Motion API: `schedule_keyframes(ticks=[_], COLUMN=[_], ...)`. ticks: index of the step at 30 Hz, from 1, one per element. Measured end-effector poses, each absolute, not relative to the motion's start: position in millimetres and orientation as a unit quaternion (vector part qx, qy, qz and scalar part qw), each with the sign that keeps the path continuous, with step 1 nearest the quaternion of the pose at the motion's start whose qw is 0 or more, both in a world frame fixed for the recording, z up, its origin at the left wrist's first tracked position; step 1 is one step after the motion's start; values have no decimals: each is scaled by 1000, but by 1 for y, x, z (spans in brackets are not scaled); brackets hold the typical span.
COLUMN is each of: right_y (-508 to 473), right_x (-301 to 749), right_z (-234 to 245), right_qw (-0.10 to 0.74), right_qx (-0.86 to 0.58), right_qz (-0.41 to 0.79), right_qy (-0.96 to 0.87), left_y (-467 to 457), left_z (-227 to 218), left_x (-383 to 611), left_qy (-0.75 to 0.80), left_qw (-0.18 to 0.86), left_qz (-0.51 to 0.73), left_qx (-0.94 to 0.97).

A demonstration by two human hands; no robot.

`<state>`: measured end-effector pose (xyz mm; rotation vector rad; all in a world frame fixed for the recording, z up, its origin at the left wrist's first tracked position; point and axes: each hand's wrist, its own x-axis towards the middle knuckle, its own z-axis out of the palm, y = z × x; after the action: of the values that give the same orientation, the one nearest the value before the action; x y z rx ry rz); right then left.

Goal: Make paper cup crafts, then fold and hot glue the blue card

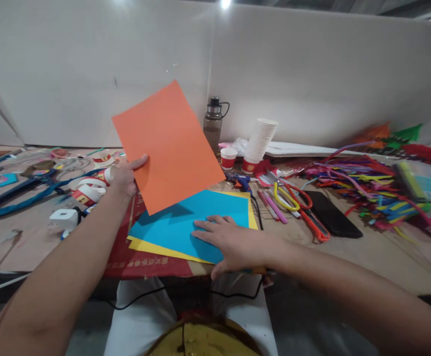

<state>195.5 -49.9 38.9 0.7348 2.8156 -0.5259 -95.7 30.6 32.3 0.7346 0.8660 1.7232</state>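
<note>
My left hand (128, 177) grips an orange sheet of paper (170, 148) by its left edge, thumb on the front face. The sheet is raised and tilted above the table. Below it lies a blue sheet of paper (174, 232), with the edges of a yellow sheet (163, 250) showing underneath. My right hand (230, 241) rests on the right part of the blue sheet, palm down with fingers spread. A red printed sheet (120, 259) lies beneath the papers at the table's front edge.
Right of the papers lie markers (274, 206), scissors (285, 198), a red utility knife (314, 225), a black phone (332, 212) and a pile of colourful pipe cleaners (374, 188). Behind stand a bottle (212, 128) and stacked paper cups (262, 143). A white charger (65, 217) sits left.
</note>
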Motion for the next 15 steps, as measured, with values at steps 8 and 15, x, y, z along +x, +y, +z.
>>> schedule_keyframes(ticks=[8,15], right_y=[-21,17], right_x=[205,223], right_z=[51,44], right_qw=[81,-151], right_qx=[193,338], right_qz=[-277,-424], right_qy=[938,827], left_y=[26,32], left_z=[27,22], left_x=[-109,-110], left_qy=[451,412], left_qw=[567,522], left_qz=[545,633], left_qx=[422,397])
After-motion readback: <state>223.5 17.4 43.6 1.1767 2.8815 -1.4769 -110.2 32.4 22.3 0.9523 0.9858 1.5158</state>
